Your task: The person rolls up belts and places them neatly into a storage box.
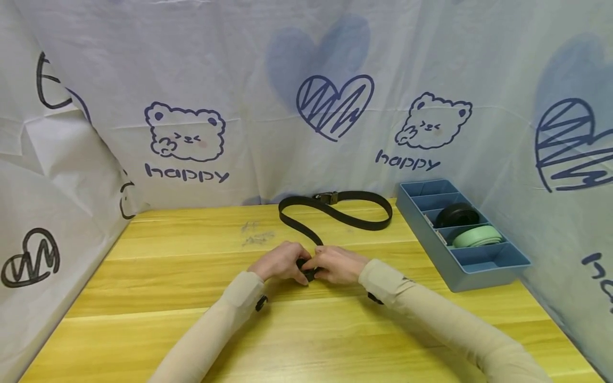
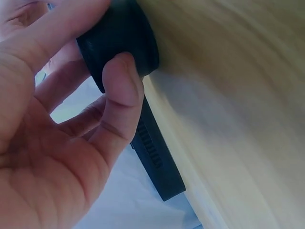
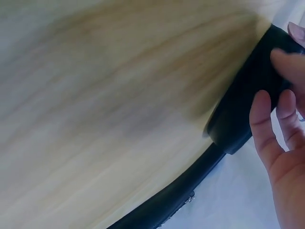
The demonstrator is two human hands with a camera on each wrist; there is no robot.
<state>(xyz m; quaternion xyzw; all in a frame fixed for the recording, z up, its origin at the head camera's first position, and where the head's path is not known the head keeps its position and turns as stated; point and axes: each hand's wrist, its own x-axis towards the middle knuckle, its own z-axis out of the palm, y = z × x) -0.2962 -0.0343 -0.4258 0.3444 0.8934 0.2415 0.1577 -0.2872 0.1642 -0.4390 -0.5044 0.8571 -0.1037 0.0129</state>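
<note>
A black belt (image 1: 375, 226) lies on the wooden table in a loose S-shaped loop, its metal buckle (image 1: 328, 198) at the back near the cloth. Its near end is wound into a tight coil (image 2: 121, 40) standing on edge on the table. My left hand (image 1: 283, 261) grips this coil from the left, thumb and fingers round its sides. From the other side, my right hand (image 1: 341, 264) holds the same coil (image 3: 257, 90) between thumb and fingertips. In the head view the hands hide most of the coil. The unrolled strap runs away from it toward the back.
At the right stands a blue divided tray (image 1: 433, 255). A black coil (image 1: 457, 214) and a light green rolled strap (image 1: 478, 236) sit in separate compartments. White cloth (image 1: 258, 106) with drawn bears and hearts closes off the back and both sides of the table (image 1: 167, 266).
</note>
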